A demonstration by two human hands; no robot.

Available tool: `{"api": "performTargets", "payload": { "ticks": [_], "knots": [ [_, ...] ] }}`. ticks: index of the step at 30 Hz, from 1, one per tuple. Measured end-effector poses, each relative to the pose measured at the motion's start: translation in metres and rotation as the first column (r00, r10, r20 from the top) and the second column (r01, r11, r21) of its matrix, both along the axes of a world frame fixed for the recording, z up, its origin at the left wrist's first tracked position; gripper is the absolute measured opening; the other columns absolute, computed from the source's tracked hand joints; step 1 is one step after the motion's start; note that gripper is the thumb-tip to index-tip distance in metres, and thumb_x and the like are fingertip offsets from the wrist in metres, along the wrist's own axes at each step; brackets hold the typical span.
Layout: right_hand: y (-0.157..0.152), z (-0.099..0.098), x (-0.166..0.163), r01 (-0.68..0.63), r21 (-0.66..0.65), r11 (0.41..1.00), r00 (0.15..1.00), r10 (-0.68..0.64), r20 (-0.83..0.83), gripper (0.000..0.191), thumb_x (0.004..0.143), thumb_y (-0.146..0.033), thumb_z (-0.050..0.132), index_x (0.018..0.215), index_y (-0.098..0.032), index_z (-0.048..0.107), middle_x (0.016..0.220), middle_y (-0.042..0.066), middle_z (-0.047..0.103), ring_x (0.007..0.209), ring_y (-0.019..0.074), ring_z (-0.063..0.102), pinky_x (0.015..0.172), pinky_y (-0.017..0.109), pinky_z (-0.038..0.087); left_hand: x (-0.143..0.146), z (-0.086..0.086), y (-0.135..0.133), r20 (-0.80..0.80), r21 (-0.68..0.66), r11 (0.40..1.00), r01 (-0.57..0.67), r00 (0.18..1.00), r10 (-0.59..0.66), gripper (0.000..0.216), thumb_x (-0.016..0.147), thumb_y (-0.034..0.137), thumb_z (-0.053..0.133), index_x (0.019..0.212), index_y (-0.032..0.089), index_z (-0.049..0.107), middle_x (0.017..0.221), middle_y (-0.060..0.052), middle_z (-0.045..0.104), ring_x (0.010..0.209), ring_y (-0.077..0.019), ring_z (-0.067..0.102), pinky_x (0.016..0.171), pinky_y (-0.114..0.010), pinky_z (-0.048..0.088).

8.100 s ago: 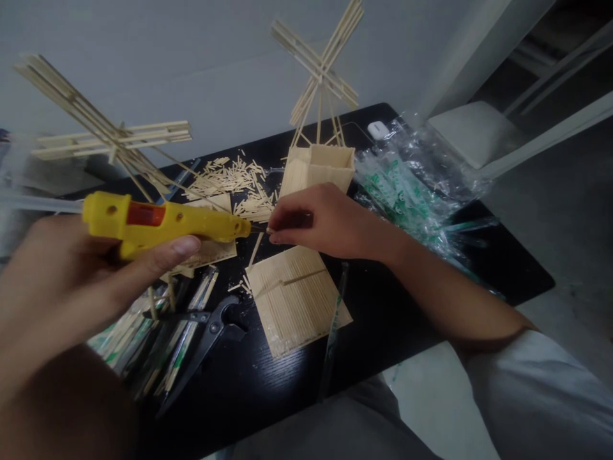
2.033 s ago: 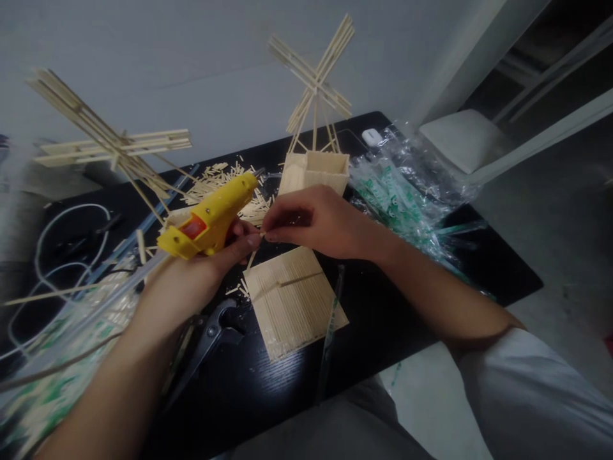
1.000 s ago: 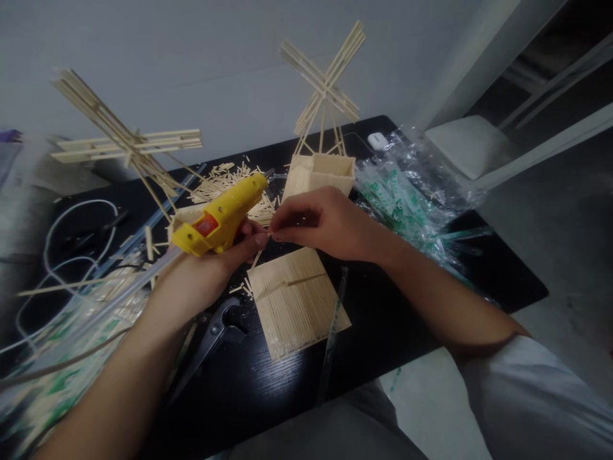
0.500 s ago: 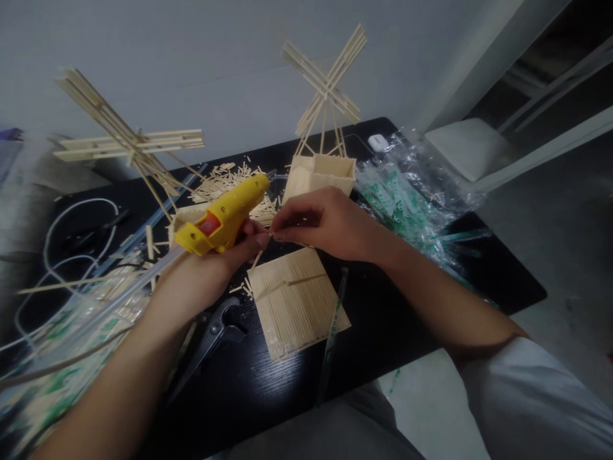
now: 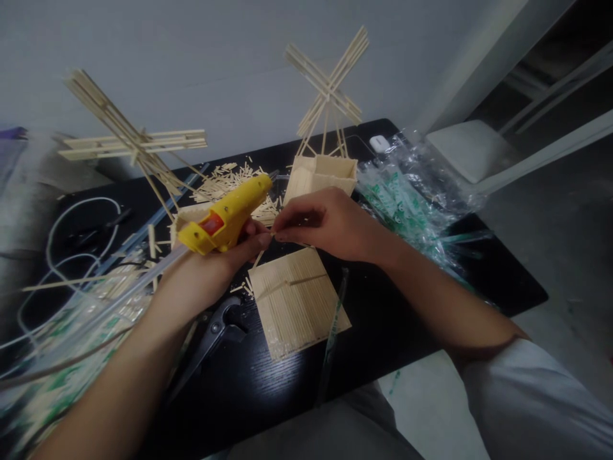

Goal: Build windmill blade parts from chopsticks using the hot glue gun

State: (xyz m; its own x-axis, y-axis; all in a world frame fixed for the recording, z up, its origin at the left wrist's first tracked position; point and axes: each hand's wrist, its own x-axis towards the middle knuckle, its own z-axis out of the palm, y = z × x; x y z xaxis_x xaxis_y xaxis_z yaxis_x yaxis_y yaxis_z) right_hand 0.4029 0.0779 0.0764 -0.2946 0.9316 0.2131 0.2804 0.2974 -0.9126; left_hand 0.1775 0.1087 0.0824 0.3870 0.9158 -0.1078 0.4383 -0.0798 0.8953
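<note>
My left hand [image 5: 218, 265] is closed on a yellow hot glue gun [image 5: 244, 199], whose nozzle points away to the upper right. Its thumb and fingertips also pinch a thin wooden stick [image 5: 259, 258]. My right hand [image 5: 318, 223] meets the left fingertips, thumb and index finger pinched on what looks like the end of a thin stick, mostly hidden by the fingers. Just below both hands lies a square panel of wooden sticks [image 5: 297, 313], with a small stick piece [image 5: 306, 279] across it. Behind my right hand stands a windmill model [image 5: 299, 176] with a box-shaped base.
A second stick windmill [image 5: 138, 144] stands at the left. Cut stick pieces [image 5: 225, 182] are heaped at the back. Dark-handled cutters [image 5: 218, 329] lie beside my left forearm. Plastic wrappers [image 5: 402, 204] cover the right; a white cable [image 5: 50, 236] loops at the left.
Almost nothing differs. The whole view has shifted very slightly, and both hands keep the same pinch beside the glue gun.
</note>
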Motion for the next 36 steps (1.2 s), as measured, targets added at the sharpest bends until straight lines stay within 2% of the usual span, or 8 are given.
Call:
{"api": "performTargets", "payload": {
  "ticks": [13, 19, 26, 36],
  "knots": [
    [-0.0005, 0.0005, 0.0, -0.001, -0.011, 1.0, 1.0, 0.001, -0.006, 0.005, 0.091, -0.017, 0.079, 0.095, -0.017, 0.082, 0.092, 0.003, 0.083, 0.087, 0.0178, 0.076, 0.083, 0.032, 0.057, -0.0054, -0.0058, 0.0031, -0.036, 0.005, 1.0, 0.019, 0.999, -0.018, 0.026, 0.088, 0.044, 0.081, 0.086, 0.025, 0.063, 0.089, 0.001, 0.071, 0.074, -0.0144, 0.064, 0.068, -0.024, 0.054],
    [-0.0002, 0.0003, -0.0001, -0.005, 0.01, 1.0, 1.0, 0.005, -0.003, 0.005, 0.091, -0.016, 0.079, 0.095, -0.016, 0.082, 0.091, 0.003, 0.083, 0.088, 0.0171, 0.076, 0.081, 0.03, 0.057, -0.0037, -0.0035, 0.0034, -0.062, 0.042, 0.998, 0.046, 0.997, -0.043, 0.025, 0.088, 0.041, 0.078, 0.084, 0.024, 0.061, 0.081, 0.001, 0.067, 0.068, -0.0139, 0.061, 0.063, -0.024, 0.054],
    [0.0011, -0.0014, 0.0007, -0.023, 0.03, 0.999, 1.0, 0.024, -0.008, 0.006, 0.092, -0.015, 0.079, 0.097, -0.014, 0.081, 0.092, 0.003, 0.083, 0.087, 0.0168, 0.076, 0.081, 0.029, 0.057, -0.0025, -0.0025, 0.0016, -0.039, 0.064, 0.998, 0.018, 0.999, -0.016, 0.026, 0.086, 0.04, 0.078, 0.084, 0.024, 0.058, 0.085, 0.001, 0.07, 0.071, -0.0135, 0.064, 0.065, -0.023, 0.057],
    [0.0004, -0.0014, 0.0006, -0.029, 0.013, 1.0, 1.0, 0.029, -0.007, 0.005, 0.093, -0.017, 0.078, 0.096, -0.015, 0.08, 0.093, 0.004, 0.082, 0.089, 0.0173, 0.075, 0.082, 0.031, 0.057, -0.0053, -0.0042, 0.0029, -0.068, 0.06, 0.997, 0.046, 0.997, -0.042, 0.028, 0.087, 0.043, 0.077, 0.083, 0.024, 0.056, 0.087, 0.0, 0.07, 0.069, -0.0135, 0.064, 0.062, -0.023, 0.056]
  ]
}}
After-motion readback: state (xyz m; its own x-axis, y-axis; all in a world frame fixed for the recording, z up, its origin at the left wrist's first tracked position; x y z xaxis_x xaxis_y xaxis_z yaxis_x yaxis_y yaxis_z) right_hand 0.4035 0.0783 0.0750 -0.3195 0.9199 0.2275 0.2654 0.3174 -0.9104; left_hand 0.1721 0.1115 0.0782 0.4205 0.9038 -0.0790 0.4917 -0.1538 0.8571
